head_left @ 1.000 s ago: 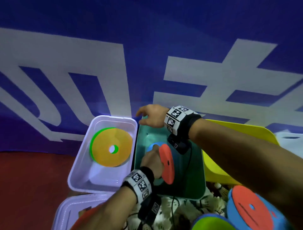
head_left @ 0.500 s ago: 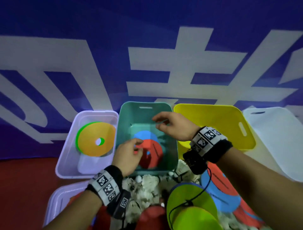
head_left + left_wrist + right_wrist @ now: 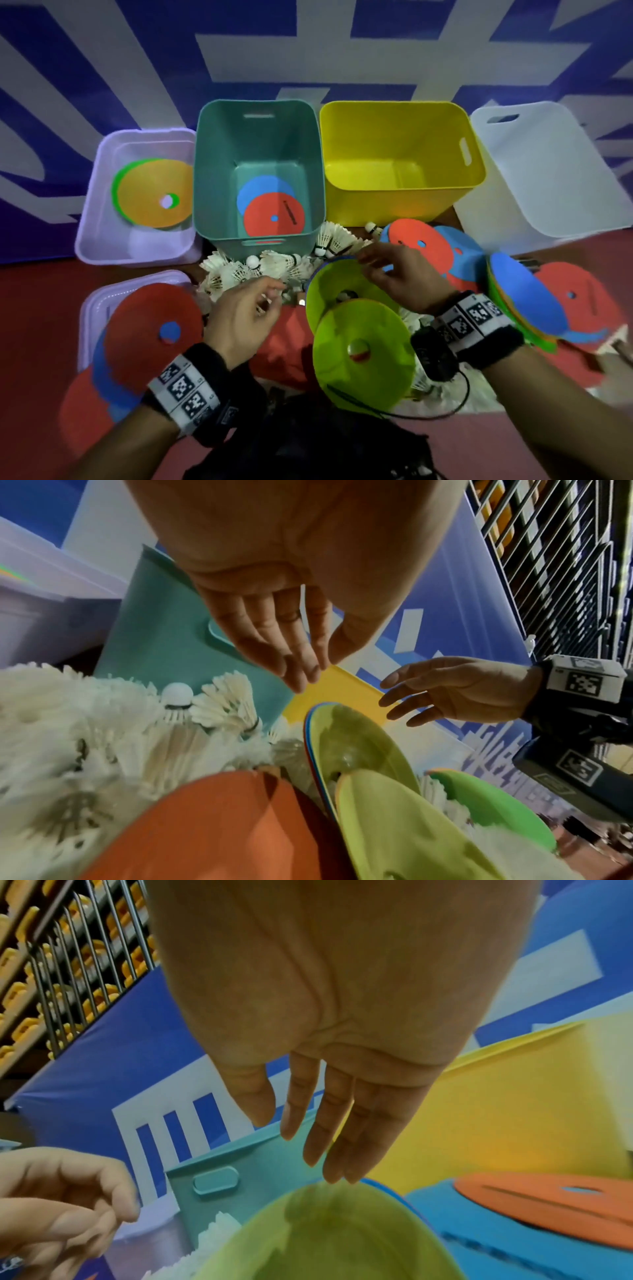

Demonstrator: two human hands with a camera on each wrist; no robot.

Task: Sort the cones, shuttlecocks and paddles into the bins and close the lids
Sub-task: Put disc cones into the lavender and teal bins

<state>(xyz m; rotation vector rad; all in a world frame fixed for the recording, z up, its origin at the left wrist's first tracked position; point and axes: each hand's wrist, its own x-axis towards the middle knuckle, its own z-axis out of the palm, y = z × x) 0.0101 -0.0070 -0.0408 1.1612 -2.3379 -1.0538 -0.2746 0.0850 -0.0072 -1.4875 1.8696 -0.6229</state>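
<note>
My left hand (image 3: pixel 267 298) (image 3: pixel 308 664) hovers empty over the white shuttlecock pile (image 3: pixel 246 270) (image 3: pixel 103 737), fingers relaxed. My right hand (image 3: pixel 373 267) (image 3: pixel 308 1137) reaches with straight fingers to the far rim of a lime green cone stack (image 3: pixel 342 291) (image 3: pixel 325 1231); I cannot tell whether it touches. A second lime cone (image 3: pixel 363 356) leans in front. The teal bin (image 3: pixel 202 171) holds a red paddle (image 3: pixel 274 219) lying on a blue paddle (image 3: pixel 260 188). The lavender bin (image 3: pixel 102 164) holds an orange cone (image 3: pixel 157 195) on a green one.
The yellow bin (image 3: pixel 394 137) stands bare inside, with a white bin (image 3: pixel 534 171) to its right. Red and blue paddles (image 3: pixel 424 246) and a mixed stack (image 3: pixel 534 301) lie at the right. A red disc (image 3: pixel 154 329) lies on a lavender lid (image 3: pixel 99 298).
Both hands have drawn back out of the teal bin toward me. The left hand has let go of the red paddle, which now lies flat in the bin.
</note>
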